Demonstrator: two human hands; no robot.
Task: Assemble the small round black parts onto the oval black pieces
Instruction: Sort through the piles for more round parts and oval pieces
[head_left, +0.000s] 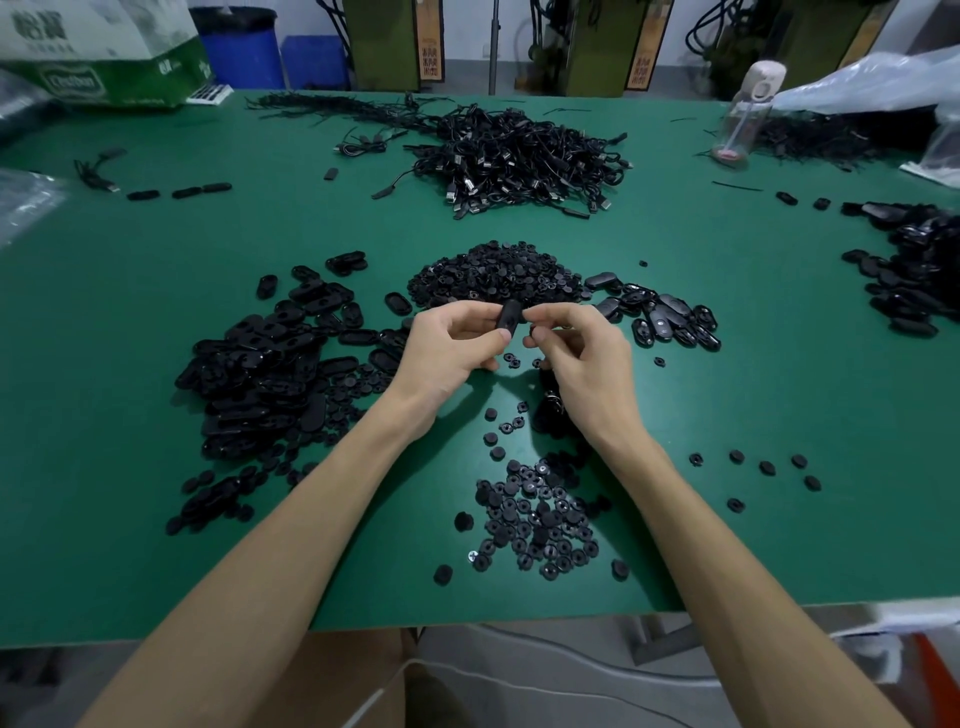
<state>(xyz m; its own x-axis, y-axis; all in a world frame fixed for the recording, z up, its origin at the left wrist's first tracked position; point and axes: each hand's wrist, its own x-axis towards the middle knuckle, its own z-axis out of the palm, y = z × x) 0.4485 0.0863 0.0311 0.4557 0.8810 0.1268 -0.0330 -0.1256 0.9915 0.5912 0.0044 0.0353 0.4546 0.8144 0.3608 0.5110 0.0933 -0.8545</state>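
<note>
My left hand (451, 347) pinches one oval black piece (508, 315), held upright above the green table (727, 395). My right hand (576, 347) is right beside it, fingertips curled together near the piece's edge; whether they pinch a small round part is hidden. A heap of small round black parts (493, 274) lies just behind my hands. More round parts (537, 525) are spread near the front edge. A stack of oval pieces (260, 364) sits to the left, and another group of oval pieces (660, 314) to the right.
A tangle of black USB cables (519, 156) lies at the back centre. More black oval parts (914, 270) pile at the right edge. A clear water bottle (740, 122) and plastic bags stand at the back right, a green and white carton (104, 57) at the back left.
</note>
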